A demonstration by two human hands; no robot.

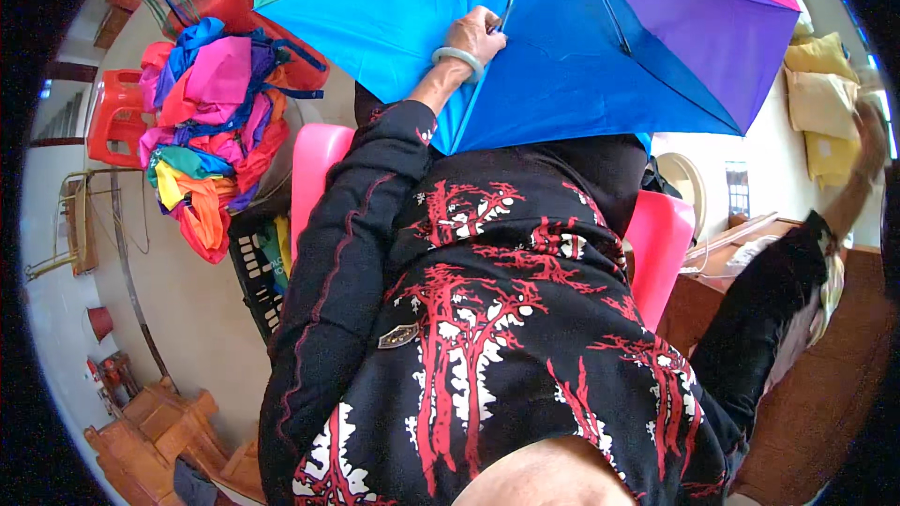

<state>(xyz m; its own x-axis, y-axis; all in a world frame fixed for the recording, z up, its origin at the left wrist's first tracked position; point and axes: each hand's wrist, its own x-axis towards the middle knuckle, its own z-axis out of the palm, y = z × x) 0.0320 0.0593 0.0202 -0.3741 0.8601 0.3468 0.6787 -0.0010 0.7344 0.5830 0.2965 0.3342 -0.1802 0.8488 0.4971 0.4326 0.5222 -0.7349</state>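
Blue-purple-pink-green cloth umbrella (609, 61): left hand (476, 36) grips it; right hand (870, 136), right of it, I can't tell. Pale floor (202, 309) left; small grey badge (398, 336) below, unreadable.

Pale floor (202, 305), wooden furniture (155, 433)

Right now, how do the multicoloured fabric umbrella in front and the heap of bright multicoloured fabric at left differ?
The umbrella is spread wide; the heap lies crumpled and folded over itself. The left hand grips the umbrella; neither hand touches the heap. The heap includes yellow and orange; the umbrella's visible part shows neither. Both share blue, green, purple and pink.
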